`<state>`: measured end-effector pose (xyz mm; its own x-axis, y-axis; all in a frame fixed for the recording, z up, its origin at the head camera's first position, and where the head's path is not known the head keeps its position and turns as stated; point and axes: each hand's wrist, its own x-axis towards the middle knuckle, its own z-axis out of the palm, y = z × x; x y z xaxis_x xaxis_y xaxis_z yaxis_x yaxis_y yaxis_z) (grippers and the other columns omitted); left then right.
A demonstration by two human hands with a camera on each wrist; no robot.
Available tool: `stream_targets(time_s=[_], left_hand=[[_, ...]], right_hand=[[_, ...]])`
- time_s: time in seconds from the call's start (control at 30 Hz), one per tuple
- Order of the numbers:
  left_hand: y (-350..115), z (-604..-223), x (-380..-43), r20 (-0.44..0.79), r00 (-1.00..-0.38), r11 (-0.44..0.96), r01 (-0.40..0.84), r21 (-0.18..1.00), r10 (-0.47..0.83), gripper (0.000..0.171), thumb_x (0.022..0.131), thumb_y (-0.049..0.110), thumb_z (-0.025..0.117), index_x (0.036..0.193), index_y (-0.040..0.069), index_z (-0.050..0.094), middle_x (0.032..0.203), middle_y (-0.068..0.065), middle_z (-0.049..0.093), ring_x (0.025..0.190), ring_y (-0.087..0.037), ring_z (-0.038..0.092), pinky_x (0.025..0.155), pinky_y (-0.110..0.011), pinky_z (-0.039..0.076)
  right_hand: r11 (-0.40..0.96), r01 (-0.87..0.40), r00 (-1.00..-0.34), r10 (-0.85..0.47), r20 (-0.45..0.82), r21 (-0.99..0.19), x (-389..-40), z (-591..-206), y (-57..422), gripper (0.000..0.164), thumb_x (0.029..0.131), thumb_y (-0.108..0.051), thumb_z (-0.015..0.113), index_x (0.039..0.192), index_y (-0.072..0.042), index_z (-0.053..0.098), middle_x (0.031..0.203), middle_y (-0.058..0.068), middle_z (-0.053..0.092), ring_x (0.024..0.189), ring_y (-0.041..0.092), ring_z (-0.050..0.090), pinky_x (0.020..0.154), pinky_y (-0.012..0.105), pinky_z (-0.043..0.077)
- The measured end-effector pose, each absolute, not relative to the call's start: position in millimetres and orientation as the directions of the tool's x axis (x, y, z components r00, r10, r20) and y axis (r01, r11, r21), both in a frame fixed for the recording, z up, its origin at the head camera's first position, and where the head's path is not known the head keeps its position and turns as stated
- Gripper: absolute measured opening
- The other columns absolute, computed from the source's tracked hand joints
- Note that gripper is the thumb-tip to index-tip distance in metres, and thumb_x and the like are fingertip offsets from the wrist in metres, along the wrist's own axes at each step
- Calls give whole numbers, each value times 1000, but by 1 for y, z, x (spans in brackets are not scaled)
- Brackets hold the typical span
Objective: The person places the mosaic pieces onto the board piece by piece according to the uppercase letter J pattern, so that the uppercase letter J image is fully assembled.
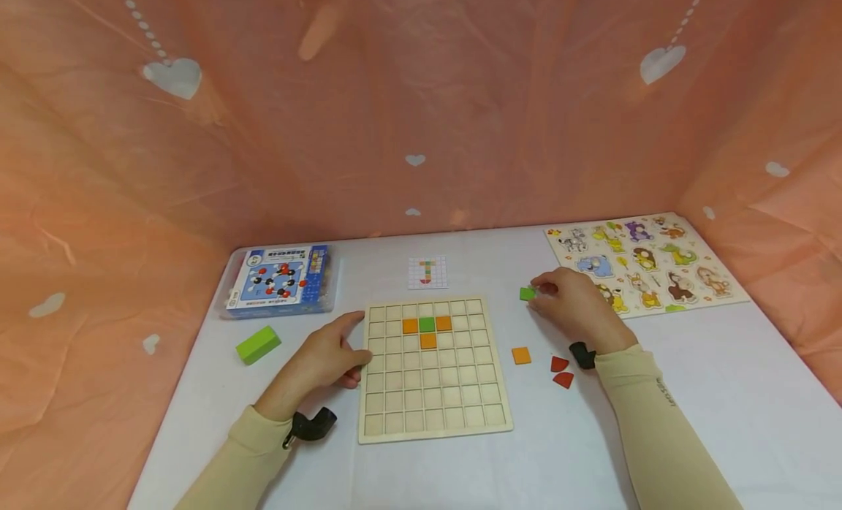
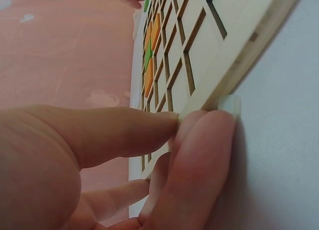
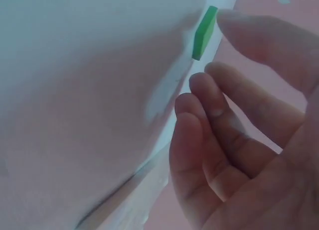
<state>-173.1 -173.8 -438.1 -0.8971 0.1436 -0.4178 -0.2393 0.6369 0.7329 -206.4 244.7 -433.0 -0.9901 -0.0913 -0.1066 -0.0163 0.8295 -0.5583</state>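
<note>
A wooden grid board (image 1: 435, 400) lies on the table, with three orange square tiles (image 1: 428, 341) and one green square tile (image 1: 427, 324) in its cells. My left hand (image 1: 325, 356) holds the board's left edge, the thumb on the rim and a curled finger against the side, as the left wrist view shows. To the right of the board my right hand (image 1: 571, 302) is at a loose green tile (image 1: 527, 294). In the right wrist view the thumb is at one end of this green tile (image 3: 204, 33), with the other fingertips just short of it.
Nearer me lie a loose orange tile (image 1: 521, 356) and two red quarter-round pieces (image 1: 562, 379). A pattern card (image 1: 437, 272) lies behind the board. At left are a plastic box (image 1: 279, 280) and a green block (image 1: 258, 345); an animal puzzle board (image 1: 647, 265) lies back right.
</note>
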Motion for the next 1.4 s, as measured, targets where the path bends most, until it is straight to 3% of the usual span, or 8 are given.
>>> stream_targets(time_s=[0.9, 1.4], left_hand=[[-175, -438, -171, -415, -897, 628, -237, 741, 150, 82, 97, 12, 78, 168, 15, 37, 77, -12, 66, 56, -17, 67, 57, -30, 63], [-174, -436, -171, -414, -896, 626, -233, 744, 158, 82, 97, 11, 77, 168, 13, 36, 75, -13, 67, 56, -17, 67, 57, -30, 63]], right_hand=[[850, -33, -992, -91, -85, -526, -210, -441, 240, 27, 100, -19, 76, 121, -3, 77, 125, 18, 73, 116, 37, 66, 106, 58, 56], [814, -124, -980, -189, -56, -567, -195, -426, 200, 19, 99, -18, 72, 115, -10, 79, 114, 7, 73, 101, 26, 66, 94, 46, 60]])
